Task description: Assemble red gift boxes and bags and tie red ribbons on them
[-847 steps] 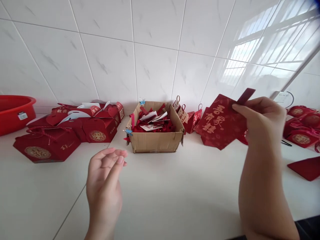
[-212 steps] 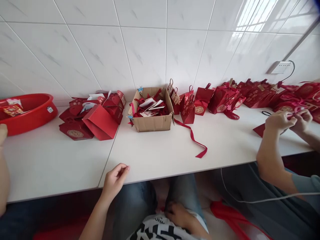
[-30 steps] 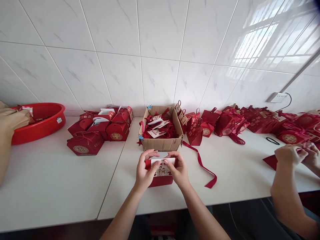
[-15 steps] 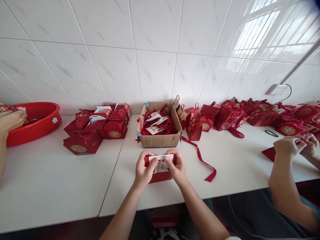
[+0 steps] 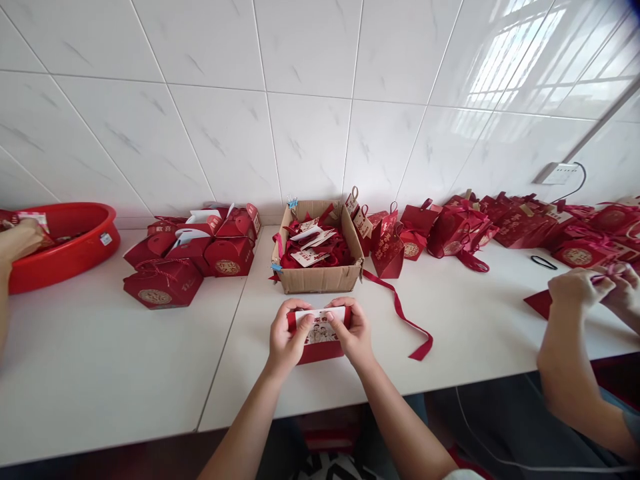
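Note:
My left hand (image 5: 286,337) and my right hand (image 5: 353,332) both grip a small red gift box (image 5: 320,348) that stands on the white counter (image 5: 150,360). A white card with a picture (image 5: 320,327) lies across its top, pinched under both thumbs. A long red ribbon (image 5: 403,317) trails on the counter to the right of the box. Just behind my hands stands an open cardboard carton (image 5: 319,277) full of ribbons and tags.
Folded red gift boxes (image 5: 187,257) are piled at the back left, next to a red basin (image 5: 63,243). Several finished red bags (image 5: 450,230) line the wall to the right. Another person's hands (image 5: 593,287) work at the right; a further person's hand (image 5: 17,240) shows at the far left.
Both hands stay on the red box with the card; they have shifted only slightly. The view has tilted a little. The hand at the far left has drawn back.

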### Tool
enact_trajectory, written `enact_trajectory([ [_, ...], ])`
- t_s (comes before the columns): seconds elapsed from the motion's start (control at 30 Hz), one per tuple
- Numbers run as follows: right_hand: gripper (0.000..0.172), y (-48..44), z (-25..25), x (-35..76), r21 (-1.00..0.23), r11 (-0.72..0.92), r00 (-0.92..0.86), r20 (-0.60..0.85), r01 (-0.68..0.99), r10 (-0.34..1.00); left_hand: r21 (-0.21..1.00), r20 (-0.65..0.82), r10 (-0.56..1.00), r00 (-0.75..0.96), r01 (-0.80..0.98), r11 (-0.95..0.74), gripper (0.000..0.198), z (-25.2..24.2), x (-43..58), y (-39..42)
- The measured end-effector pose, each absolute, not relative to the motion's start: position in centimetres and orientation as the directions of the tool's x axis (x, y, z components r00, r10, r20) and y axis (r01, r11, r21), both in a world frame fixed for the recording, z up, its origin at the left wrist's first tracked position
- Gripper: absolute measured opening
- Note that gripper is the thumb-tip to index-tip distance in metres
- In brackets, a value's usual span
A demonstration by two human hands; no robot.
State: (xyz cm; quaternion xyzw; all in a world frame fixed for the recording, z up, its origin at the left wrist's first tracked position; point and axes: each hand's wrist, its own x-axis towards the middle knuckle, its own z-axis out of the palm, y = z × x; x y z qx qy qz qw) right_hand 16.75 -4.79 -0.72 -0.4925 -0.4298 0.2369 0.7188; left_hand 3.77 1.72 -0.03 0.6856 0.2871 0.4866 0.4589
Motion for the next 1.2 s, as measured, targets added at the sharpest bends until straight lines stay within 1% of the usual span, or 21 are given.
enact_trajectory([
  [0.23,0.021,-4.82,-0.55,16.7,-0.91,0.401,0.516,0.393,0.101,0.761,0.88,0.463,0.813,0.354,-0.077,-0.468,0.017,0.04,3.86,1.97],
  [0.47,0.019,-4.75,-0.88,16.54,-0.906,0.407,0.522,0.405,0.119,0.75,0.872,0.478,0.798,0.366,-0.091,-0.481,0.014,0.06,3.72,1.93],
  [0.9,0.015,-4.6,-0.95,16.26,-0.883,0.441,0.496,0.458,0.16,0.738,0.887,0.444,0.816,0.37,-0.056,-0.458,0.016,0.11,3.45,1.86],
  [1.2,0.011,-4.37,-1.27,16.27,-0.863,0.466,0.466,0.499,0.195,0.73,0.915,0.395,0.849,0.349,-0.065,-0.399,0.018,-0.02,3.74,1.9],
])
